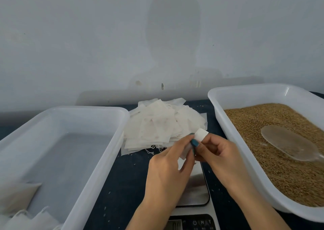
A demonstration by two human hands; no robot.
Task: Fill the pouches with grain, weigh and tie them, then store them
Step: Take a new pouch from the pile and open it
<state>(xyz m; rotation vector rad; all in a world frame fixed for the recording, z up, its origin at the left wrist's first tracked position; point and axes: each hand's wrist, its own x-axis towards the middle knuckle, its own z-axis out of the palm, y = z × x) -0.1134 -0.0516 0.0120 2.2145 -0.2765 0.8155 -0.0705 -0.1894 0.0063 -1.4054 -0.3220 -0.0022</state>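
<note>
- 2 hands, centre front: left hand (168,170) & right hand (219,152), fingers curled, both pinch 1 empty pouch (201,135) betw. fingertips, above scale (196,191).
- Stack (157,124): empty pouches, loose heap, just behind hands, betw. bins.
- L bin (78,110): filled pouches (15,198) in near-left corner.
- R bin (245,96): grain (263,168), clear scoop (289,142) lying on it.
- Table (126,186): dark, stray grains.

White pouches (163,124); golden-brown grain (263,142); translucent white tubs (108,142); dark navy tabletop (126,186); teal nails (194,143).
</note>
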